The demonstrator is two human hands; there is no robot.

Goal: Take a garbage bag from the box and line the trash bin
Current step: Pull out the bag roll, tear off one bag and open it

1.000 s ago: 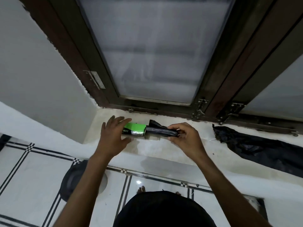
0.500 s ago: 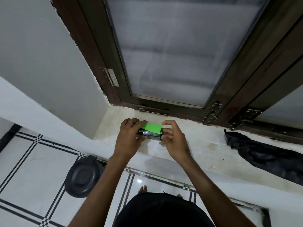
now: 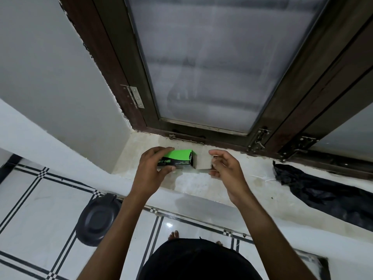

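Note:
A green and black garbage bag box (image 3: 179, 158) lies on the pale window sill (image 3: 201, 184). My left hand (image 3: 151, 170) grips its left half from above, thumb on the front face. The box's right end is open and looks dark inside. A pale end flap (image 3: 203, 161) sticks out to the right, and my right hand (image 3: 224, 168) pinches its tip with curled fingers. A loose black garbage bag (image 3: 323, 195) lies spread on the sill at the far right. The trash bin (image 3: 96, 219), dark lid on, stands on the floor below my left forearm.
A dark-framed window with frosted glass (image 3: 212, 67) rises right behind the sill, with metal latches (image 3: 260, 138) at its base. A grey wall (image 3: 50, 77) closes the left side. White floor tiles with black lines (image 3: 40, 209) surround the bin. My bare toes (image 3: 174, 235) show below.
The black roll that stuck out of the box's right end is gone from sight. My right hand has moved right, away from the box's end, drawing the flap open. My view has shifted.

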